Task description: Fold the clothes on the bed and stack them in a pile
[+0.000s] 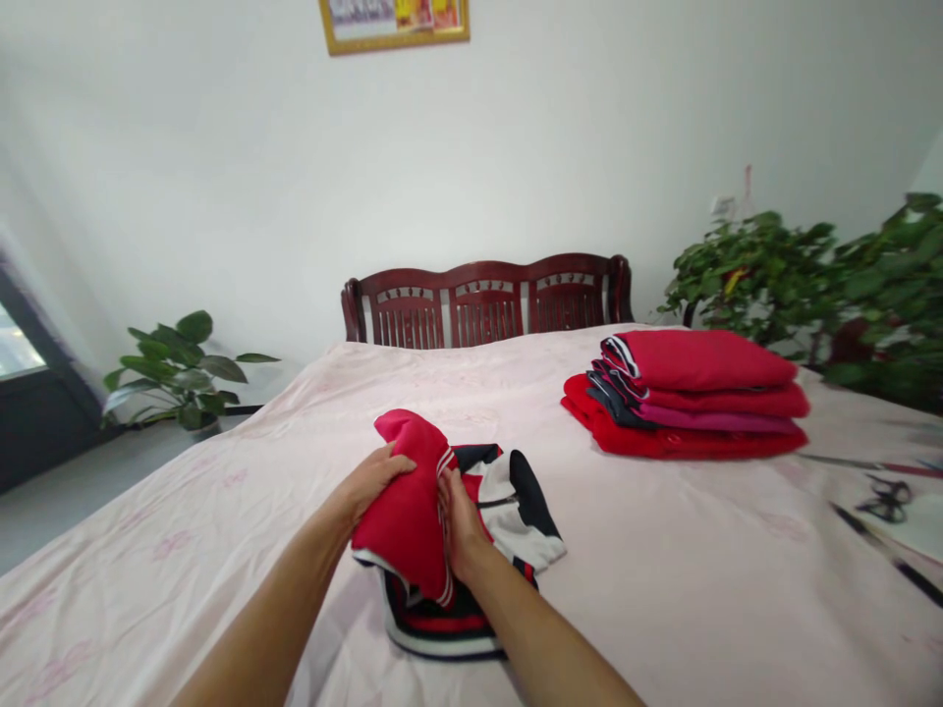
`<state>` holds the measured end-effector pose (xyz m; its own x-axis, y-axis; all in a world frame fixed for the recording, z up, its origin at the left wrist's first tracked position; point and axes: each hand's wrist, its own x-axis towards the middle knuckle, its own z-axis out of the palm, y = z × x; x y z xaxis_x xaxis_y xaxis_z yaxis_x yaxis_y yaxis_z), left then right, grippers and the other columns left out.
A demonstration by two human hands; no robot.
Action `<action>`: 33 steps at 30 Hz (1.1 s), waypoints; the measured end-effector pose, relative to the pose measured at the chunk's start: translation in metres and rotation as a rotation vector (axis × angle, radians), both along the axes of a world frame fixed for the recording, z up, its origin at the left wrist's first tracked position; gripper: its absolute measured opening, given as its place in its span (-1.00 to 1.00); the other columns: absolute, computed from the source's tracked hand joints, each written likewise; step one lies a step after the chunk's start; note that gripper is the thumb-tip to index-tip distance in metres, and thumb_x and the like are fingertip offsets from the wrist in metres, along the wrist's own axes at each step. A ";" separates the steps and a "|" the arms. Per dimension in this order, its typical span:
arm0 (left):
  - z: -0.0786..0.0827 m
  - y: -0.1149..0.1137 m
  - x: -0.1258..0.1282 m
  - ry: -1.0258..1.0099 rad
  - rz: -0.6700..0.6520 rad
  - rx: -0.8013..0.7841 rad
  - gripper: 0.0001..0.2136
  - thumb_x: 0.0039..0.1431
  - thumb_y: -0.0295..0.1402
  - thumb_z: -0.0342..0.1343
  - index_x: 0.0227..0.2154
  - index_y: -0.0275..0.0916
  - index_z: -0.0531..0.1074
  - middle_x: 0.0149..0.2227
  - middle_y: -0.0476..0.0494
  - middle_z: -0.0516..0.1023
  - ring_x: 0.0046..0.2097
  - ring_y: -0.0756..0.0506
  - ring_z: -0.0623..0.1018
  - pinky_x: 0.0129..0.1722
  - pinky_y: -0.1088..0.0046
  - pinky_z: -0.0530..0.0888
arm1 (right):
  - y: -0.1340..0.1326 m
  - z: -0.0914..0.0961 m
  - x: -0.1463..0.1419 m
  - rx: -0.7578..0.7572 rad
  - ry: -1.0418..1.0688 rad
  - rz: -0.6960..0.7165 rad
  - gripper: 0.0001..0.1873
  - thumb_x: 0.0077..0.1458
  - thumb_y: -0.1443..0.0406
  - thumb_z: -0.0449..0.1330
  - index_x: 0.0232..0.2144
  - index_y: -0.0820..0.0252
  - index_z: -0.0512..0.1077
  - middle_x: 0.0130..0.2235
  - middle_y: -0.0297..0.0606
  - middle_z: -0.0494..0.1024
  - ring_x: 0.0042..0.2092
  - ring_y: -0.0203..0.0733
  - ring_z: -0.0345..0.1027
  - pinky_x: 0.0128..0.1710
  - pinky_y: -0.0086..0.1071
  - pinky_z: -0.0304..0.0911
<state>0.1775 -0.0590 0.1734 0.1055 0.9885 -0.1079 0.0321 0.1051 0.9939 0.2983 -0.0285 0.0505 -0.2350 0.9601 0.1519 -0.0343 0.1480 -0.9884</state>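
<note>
A red jacket [405, 520] with white and dark trim lies bunched on the pink bed sheet [663, 589] just in front of me. My left hand [372, 478] grips the red fabric at its left side, fingers curled over it. My right hand [461, 525] holds the same red part at its striped cuff edge, fingers closed on the cloth. The jacket's dark and white parts [516, 506] spread out to the right and beneath. A stack of folded red garments [689, 393] sits apart at the far right of the bed.
A dark wooden bench [486, 299] stands against the white wall behind the bed. Potted plants are at the left [181, 373] and the right [810, 280]. A framed picture [394, 22] hangs on the wall. Dark printed marks [884, 501] show on the sheet at right.
</note>
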 end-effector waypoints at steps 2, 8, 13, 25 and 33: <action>-0.004 0.004 0.035 0.071 -0.039 0.049 -0.54 0.02 -0.33 0.12 0.03 -0.32 0.37 -0.30 -0.11 0.61 -0.32 -0.13 0.57 -0.20 0.30 0.50 | 0.003 0.012 0.030 -0.101 0.077 0.008 -0.09 0.25 -0.06 -0.60 0.27 0.20 0.21 0.10 -0.08 0.50 0.22 -0.05 0.25 0.15 -0.04 0.20; -0.057 -0.015 0.120 0.648 -0.298 0.455 -0.46 0.25 -0.20 -0.02 0.25 -0.28 0.23 0.02 -0.24 0.52 0.04 -0.21 0.48 0.13 0.20 0.35 | 0.006 0.019 0.145 -0.464 0.313 0.163 -0.25 0.26 -0.04 -0.31 -0.09 0.29 0.51 -0.09 -0.01 0.61 0.07 0.03 0.42 0.13 -0.03 0.24; -0.101 -0.050 0.132 1.043 -0.471 0.714 -0.48 0.31 -0.08 -0.09 0.22 -0.23 0.29 0.24 -0.30 0.33 0.25 -0.31 0.29 0.31 -0.03 0.06 | 0.005 -0.009 0.187 -0.287 0.157 -0.105 -0.61 0.07 0.15 0.12 -0.08 0.18 0.48 -0.04 -0.13 0.60 0.01 -0.01 0.47 0.14 -0.08 0.25; -0.089 -0.054 0.094 1.072 -0.613 0.714 -0.39 0.28 0.10 -0.17 0.32 0.00 0.09 0.37 -0.26 0.11 0.38 -0.39 0.04 0.30 -0.25 -0.07 | 0.050 0.054 0.108 0.660 -0.987 -0.028 -0.44 0.32 0.05 -0.15 0.28 0.02 0.20 0.34 -0.24 0.17 0.39 -0.09 -0.15 0.35 0.00 -0.29; -0.144 -0.051 0.097 1.120 -0.601 0.833 -0.27 0.19 0.17 -0.10 0.36 0.19 -0.19 0.41 -0.27 -0.06 0.37 -0.50 0.02 0.18 -0.40 0.12 | 0.111 0.005 0.088 0.482 -1.107 0.216 -0.41 0.29 0.02 -0.07 0.29 0.05 0.19 0.37 -0.26 0.09 0.40 -0.16 -0.19 0.36 -0.16 -0.38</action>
